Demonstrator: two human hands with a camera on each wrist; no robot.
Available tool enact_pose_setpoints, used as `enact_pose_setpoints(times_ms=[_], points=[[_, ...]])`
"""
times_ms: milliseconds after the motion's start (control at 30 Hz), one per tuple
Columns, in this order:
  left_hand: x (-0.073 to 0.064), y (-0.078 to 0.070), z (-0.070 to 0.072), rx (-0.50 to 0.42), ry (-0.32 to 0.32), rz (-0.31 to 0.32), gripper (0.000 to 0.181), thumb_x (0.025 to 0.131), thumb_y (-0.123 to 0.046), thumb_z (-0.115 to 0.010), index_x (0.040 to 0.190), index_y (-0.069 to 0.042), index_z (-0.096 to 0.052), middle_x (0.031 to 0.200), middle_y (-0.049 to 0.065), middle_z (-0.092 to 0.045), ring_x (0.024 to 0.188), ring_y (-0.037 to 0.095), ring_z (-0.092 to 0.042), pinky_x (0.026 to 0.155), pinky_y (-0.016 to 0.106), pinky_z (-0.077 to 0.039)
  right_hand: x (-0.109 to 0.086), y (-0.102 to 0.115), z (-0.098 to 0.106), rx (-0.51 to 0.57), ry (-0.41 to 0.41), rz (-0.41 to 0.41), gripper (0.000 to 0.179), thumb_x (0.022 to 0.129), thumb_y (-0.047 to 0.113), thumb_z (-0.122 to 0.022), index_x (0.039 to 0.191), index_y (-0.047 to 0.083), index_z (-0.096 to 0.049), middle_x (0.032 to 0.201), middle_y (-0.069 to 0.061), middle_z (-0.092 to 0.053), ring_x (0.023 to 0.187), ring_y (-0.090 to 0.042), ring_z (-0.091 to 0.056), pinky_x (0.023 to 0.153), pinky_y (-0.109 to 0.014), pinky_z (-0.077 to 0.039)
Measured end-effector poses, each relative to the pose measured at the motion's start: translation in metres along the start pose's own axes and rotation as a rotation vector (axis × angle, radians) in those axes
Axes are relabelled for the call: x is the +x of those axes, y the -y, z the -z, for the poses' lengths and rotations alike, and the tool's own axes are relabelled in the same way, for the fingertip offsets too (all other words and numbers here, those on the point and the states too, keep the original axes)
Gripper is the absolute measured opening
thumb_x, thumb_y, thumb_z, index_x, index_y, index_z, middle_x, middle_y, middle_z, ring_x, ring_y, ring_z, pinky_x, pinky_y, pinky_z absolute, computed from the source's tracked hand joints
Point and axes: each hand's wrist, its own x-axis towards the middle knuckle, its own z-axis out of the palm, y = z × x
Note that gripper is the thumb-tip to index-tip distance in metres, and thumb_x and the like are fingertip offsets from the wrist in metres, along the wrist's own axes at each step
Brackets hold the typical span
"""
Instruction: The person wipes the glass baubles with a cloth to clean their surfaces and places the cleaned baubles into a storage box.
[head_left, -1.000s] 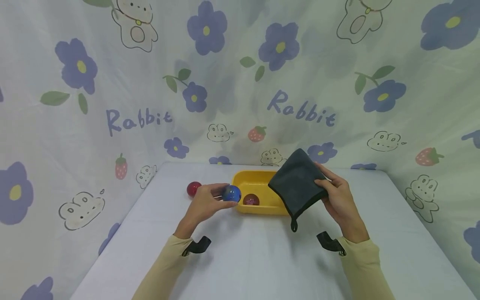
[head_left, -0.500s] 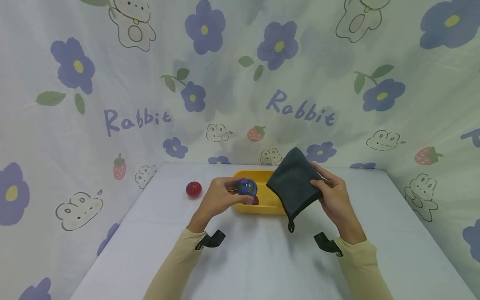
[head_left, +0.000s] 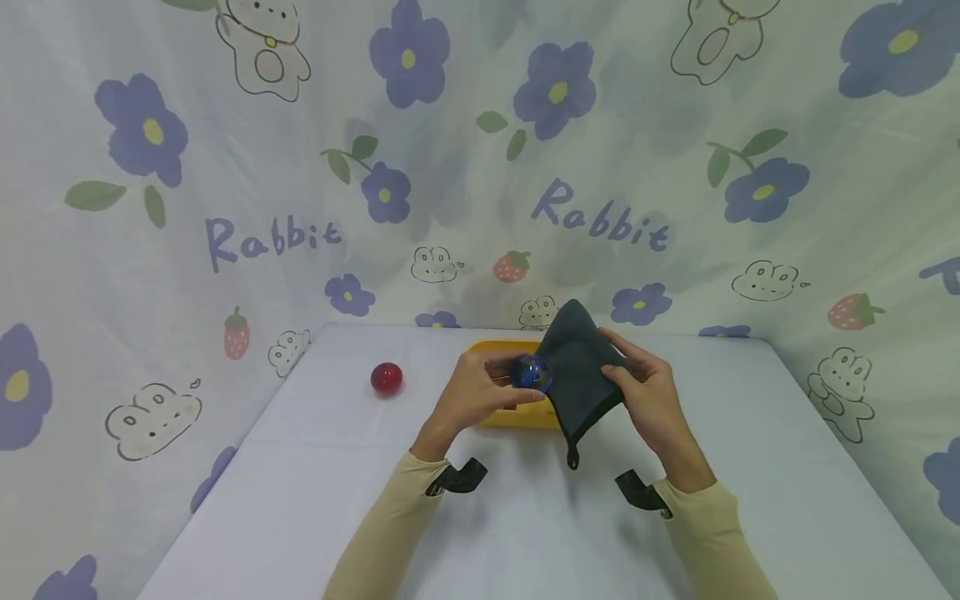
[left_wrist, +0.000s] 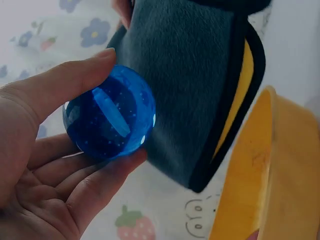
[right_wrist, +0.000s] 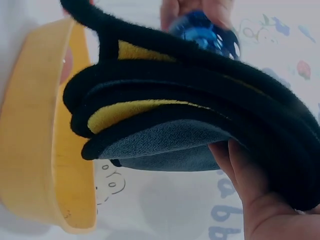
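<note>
My left hand (head_left: 472, 392) pinches a clear blue ball (left_wrist: 112, 112) between thumb and fingers, lifted over the yellow tub (head_left: 498, 419). A pale streak and tiny bubbles show inside the ball. My right hand (head_left: 648, 392) grips a folded dark grey cloth (head_left: 581, 367) by its right side, a black loop hanging from its lower corner. In the right wrist view the cloth's layers (right_wrist: 160, 140) show black edging and yellow inner faces. The ball is right at the cloth's left edge and overlaps it in the head view. The cloth and left hand hide much of the tub.
A red ball (head_left: 386, 379) lies on the white-covered table (head_left: 300, 500), left of the tub. Inside the tub, a reddish ball (right_wrist: 66, 66) shows partly. Behind the table hangs a curtain (head_left: 465, 200) with flowers and rabbits.
My left hand has carried the blue ball rightward across the tub to the cloth. My right hand has shifted slightly left with the cloth. The red ball on the table stays put.
</note>
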Motion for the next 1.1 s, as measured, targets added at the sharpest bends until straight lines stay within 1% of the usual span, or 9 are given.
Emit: enact_pose_setpoints(times_ms=[67,133,267,333,500,567,700,867,1100], points=[[0.002,-0.001,-0.004,0.014,-0.01,-0.016,0.056,0.077,-0.027,-0.093,0.127,-0.013,-0.074,0.113,0.009,-0.079,0.09,0.02,-0.079,0.064,0.034,-0.065,0.0,-0.001,-0.004,-0.05,0.002,0.011,0.053,0.104,0.004,-0.052,0.155,0.017,-0.049,0.167,-0.008,-0.039,0.141,-0.023,-0.055,0.096,-0.015,-0.056],[0.003,-0.001,-0.008,0.03,-0.023,-0.033,0.058,0.077,-0.027,-0.093,0.129,-0.01,-0.073,0.117,0.011,-0.079,0.093,0.021,-0.079,0.066,0.033,-0.065,-0.001,-0.001,-0.007,-0.075,0.014,0.032,0.053,0.104,0.003,-0.052,0.155,0.015,-0.049,0.166,-0.007,-0.041,0.143,-0.026,-0.053,0.098,-0.014,-0.054],[0.002,-0.003,-0.013,0.052,-0.056,-0.049,0.062,0.075,-0.026,-0.094,0.129,-0.006,-0.072,0.122,0.013,-0.077,0.101,0.025,-0.079,0.08,0.033,-0.066,-0.002,0.0,-0.014,-0.101,0.042,0.08,0.052,0.103,0.001,-0.052,0.154,0.013,-0.05,0.161,-0.009,-0.047,0.135,-0.015,-0.059,0.099,-0.014,-0.054],[0.002,-0.003,-0.013,0.047,-0.067,-0.046,0.062,0.075,-0.025,-0.094,0.129,-0.005,-0.072,0.123,0.013,-0.076,0.105,0.026,-0.078,0.088,0.034,-0.065,-0.003,0.0,-0.017,-0.116,0.064,0.103,0.052,0.103,-0.001,-0.052,0.153,0.013,-0.051,0.16,-0.012,-0.049,0.132,-0.015,-0.061,0.098,-0.015,-0.055],[0.001,-0.002,-0.013,0.048,-0.083,-0.044,0.061,0.074,-0.024,-0.095,0.128,-0.004,-0.073,0.122,0.014,-0.076,0.106,0.029,-0.077,0.09,0.038,-0.064,-0.004,-0.001,-0.025,-0.212,0.102,0.159,0.054,0.101,0.003,-0.058,0.153,0.014,-0.051,0.156,-0.019,-0.051,0.127,-0.038,-0.064,0.091,-0.017,-0.058],[0.002,-0.001,-0.013,0.053,-0.087,-0.049,0.062,0.074,-0.025,-0.095,0.127,-0.003,-0.072,0.122,0.015,-0.076,0.106,0.029,-0.077,0.089,0.037,-0.064,-0.005,-0.001,-0.028,-0.257,0.099,0.179,0.053,0.101,0.008,-0.062,0.152,0.015,-0.052,0.153,-0.021,-0.053,0.121,-0.042,-0.066,0.087,-0.019,-0.059],[0.003,-0.001,-0.013,0.075,-0.089,-0.065,0.064,0.073,-0.025,-0.095,0.127,0.0,-0.072,0.121,0.016,-0.076,0.105,0.029,-0.077,0.088,0.035,-0.064,-0.006,-0.002,-0.03,-0.311,0.078,0.192,0.052,0.101,0.019,-0.067,0.151,0.018,-0.053,0.151,-0.019,-0.056,0.116,-0.039,-0.069,0.085,-0.025,-0.062],[0.002,-0.004,-0.016,0.087,-0.077,-0.059,0.064,0.073,-0.025,-0.095,0.127,0.001,-0.071,0.119,0.016,-0.077,0.104,0.028,-0.078,0.087,0.033,-0.065,-0.007,-0.003,-0.032,-0.339,0.061,0.175,0.052,0.104,0.026,-0.063,0.154,0.019,-0.05,0.152,-0.019,-0.056,0.119,-0.037,-0.07,0.087,-0.03,-0.063],[0.002,-0.004,-0.017,0.08,-0.075,-0.073,0.063,0.075,-0.023,-0.094,0.129,0.0,-0.071,0.119,0.017,-0.077,0.102,0.028,-0.078,0.086,0.033,-0.065,-0.008,-0.006,-0.035,-0.361,0.09,0.181,0.05,0.106,0.026,-0.06,0.153,0.013,-0.051,0.149,-0.019,-0.058,0.112,-0.029,-0.072,0.084,-0.02,-0.061]])
